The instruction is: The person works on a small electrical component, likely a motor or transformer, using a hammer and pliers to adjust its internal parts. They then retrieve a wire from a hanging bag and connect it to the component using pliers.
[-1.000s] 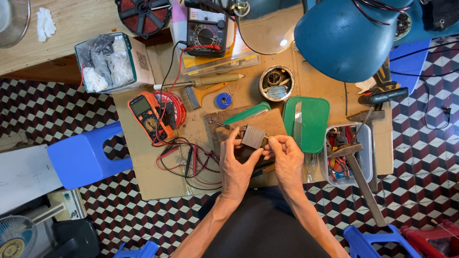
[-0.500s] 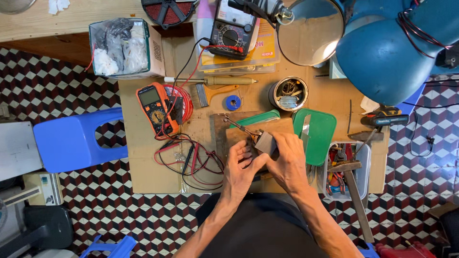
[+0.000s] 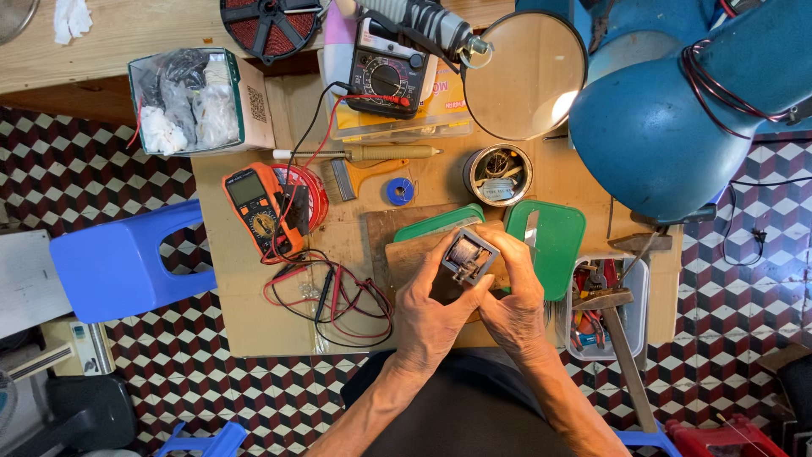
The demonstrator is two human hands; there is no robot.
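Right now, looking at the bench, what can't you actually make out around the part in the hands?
Head view only:
- Small metal part: its underside is covered by the left hand and right hand.
- Wooden board: mostly hidden beneath both hands.
- Blue lamp: hides the bench below it.
- Tool tray: contents too small to identify.

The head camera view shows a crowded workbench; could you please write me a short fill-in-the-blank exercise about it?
1. Both hands, the left hand and the right hand, hold a small boxy ____-wound part.
2. The digital multimeter by the red wire spool has an ____ casing.
3. The plastic stool beside the table is ____.
4. The hammer lies across a tray on the person's ____ side.

Missing words: wire; orange; blue; right
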